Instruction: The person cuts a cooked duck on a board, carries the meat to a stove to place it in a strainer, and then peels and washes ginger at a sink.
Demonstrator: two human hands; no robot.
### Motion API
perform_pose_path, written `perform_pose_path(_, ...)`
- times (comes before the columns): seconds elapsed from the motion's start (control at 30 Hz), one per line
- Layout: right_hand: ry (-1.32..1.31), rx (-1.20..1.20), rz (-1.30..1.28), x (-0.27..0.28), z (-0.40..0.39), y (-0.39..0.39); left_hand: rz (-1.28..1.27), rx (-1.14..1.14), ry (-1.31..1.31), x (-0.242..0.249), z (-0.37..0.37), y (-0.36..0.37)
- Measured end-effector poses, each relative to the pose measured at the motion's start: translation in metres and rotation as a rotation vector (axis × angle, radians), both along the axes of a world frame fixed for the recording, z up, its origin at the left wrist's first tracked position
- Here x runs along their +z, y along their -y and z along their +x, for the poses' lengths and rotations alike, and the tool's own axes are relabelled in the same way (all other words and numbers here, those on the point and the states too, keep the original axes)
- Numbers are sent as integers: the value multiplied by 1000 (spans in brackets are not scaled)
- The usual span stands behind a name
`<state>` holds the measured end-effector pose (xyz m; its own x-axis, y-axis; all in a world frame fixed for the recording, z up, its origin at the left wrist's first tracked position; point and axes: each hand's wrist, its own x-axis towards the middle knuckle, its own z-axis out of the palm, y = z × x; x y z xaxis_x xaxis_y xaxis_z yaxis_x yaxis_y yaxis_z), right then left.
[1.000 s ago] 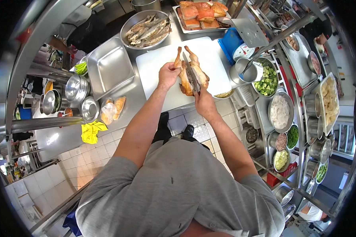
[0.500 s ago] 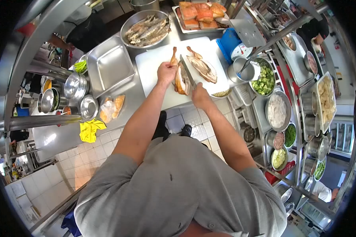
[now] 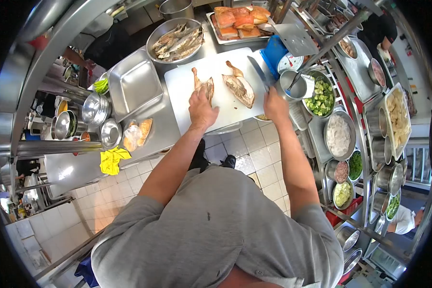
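Observation:
Two halves of a cooked bird, each with its leg, lie cut face up on the white cutting board [image 3: 177,91]. My left hand [image 3: 202,110] has its fingers curled over the lower end of the left poultry half [image 3: 205,85], hiding that part; the thumb sticks out to the right. The right poultry half [image 3: 238,89] lies untouched, its leg toward the far edge. My right hand [image 3: 276,106] grips a knife [image 3: 258,72] by the handle, off the board's right side, with the broad blade pointing away and to the left.
Behind the board stand a bowl of fish [image 3: 177,43] and a tray of roasted meat slabs [image 3: 240,21]. A steel pan [image 3: 134,86] sits left. A blue scale [image 3: 276,55], a steel pot [image 3: 293,84] and a colander of green vegetables [image 3: 319,96] crowd the right.
My right hand has carried the knife right, away from the left poultry half. My left hand has moved from the leg to the lower end of that half, which now lies on the board.

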<state>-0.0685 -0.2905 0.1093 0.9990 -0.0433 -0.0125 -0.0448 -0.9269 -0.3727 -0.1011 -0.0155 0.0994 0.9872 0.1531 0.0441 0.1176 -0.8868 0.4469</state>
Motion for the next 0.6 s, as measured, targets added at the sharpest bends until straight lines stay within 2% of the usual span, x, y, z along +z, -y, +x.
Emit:
perform_pose_path(0.07, -24, 20, -51, -5, 36, -4, -225, -16, 34, -37, 9, -20)
perform_pose_path(0.13, -64, 37, -97, -6, 46, -15, -202, 47, 0, -34, 7, -33)
perform_pose_path(0.2, 18, 122, -214, -2, 55, -27, -334, -6, -81, -29, 11, -56)
perform_pose_path(0.23, 100, 155, -120, -23, 59, -39, -533, -30, -112, -68, 21, -76)
perform_pose_path(0.27, 185, 183, -28, -44, 61, -51, -528, -40, -102, -68, 24, -84)
perform_pose_path(0.33, 66, 194, -108, 4, 24, -94, -1181, 105, -179, -64, 17, -88)
perform_pose_path(0.37, 75, 171, -111, 5, 26, -103, -1181, 79, -182, -60, 16, -92)
perform_pose_path(0.43, -87, 34, -145, -7, 36, -108, -1592, -28, -263, -53, 14, -101)
perform_pose_path(0.47, -76, 6, -147, -13, 41, -104, -1590, -60, -275, -50, 13, -102)
perform_pose_path(0.5, -84, -12, 130, -21, 42, -95, -1771, -48, -296, -47, 10, -98)
perform_pose_path(0.53, -89, -33, 403, -5, 32, -85, -1954, -26, -334, -49, 6, -93)
perform_pose_path(0.57, -378, -91, 908, 15, 21, -67, -1993, 46, -405, -56, 6, -92)
perform_pose_path(0.6, -453, -81, 1099, 28, 10, -53, -1996, 28, -433, -62, 5, -90)
